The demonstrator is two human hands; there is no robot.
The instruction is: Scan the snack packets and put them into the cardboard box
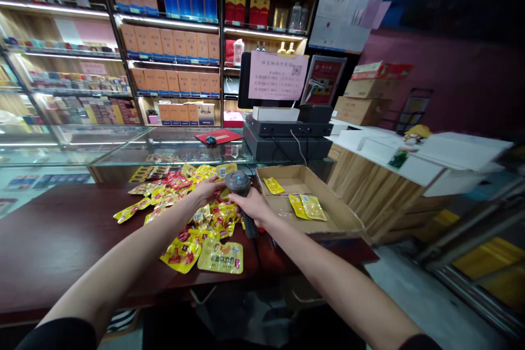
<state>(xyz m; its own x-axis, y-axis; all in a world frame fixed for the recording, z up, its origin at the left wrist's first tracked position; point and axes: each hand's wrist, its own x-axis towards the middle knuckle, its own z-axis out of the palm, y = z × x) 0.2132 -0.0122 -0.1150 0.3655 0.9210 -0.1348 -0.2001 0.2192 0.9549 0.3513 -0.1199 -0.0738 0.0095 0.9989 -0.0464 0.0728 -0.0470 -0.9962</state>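
Note:
My right hand (255,206) is wrapped round the handle of a dark handheld barcode scanner (238,179), its head pointing away from me over the table. Just left of the scanner head, my left hand (206,190) has its fingers closed at the edge of a small yellow snack packet (225,193), which the scanner partly hides. Under and around both hands spreads a heap of yellow, red and gold snack packets (174,181). Nearest me lies one flat gold packet (220,256) with dark lettering.
Right of the scanner, an open cardboard box (340,217) holds 3 yellow packets. Beyond the dark red table (69,229) stands a glass counter (135,145) with a mouse (210,140) and a cash register (287,139). Cartons (363,109) are stacked at the right.

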